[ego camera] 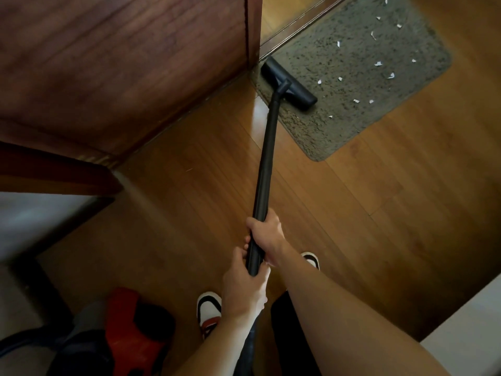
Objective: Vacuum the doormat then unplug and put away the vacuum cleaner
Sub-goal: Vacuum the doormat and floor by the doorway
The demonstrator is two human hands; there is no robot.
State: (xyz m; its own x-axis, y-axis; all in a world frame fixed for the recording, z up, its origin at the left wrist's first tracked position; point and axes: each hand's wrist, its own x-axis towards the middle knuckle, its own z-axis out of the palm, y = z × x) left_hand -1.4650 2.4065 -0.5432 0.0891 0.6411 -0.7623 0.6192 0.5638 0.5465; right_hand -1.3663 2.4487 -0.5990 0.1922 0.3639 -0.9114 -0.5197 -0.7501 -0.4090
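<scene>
— Where is the floor head (288,82)?
— On the grey doormat (352,85), at its end beside the wooden door (135,63). White paper scraps (378,63) lie further along the mat.
— And the hands?
— Both have fingers curled round the black wand (267,158), right hand (267,232) above left hand (244,283). The red vacuum body (130,329) sits by the feet.

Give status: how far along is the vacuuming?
Done: nothing clearly. In hand: left hand and right hand grip the black vacuum wand, flat black floor head on the grey shaggy doormat. Left: white paper scraps across it, then unplugging, storing the red-and-black vacuum body.
</scene>
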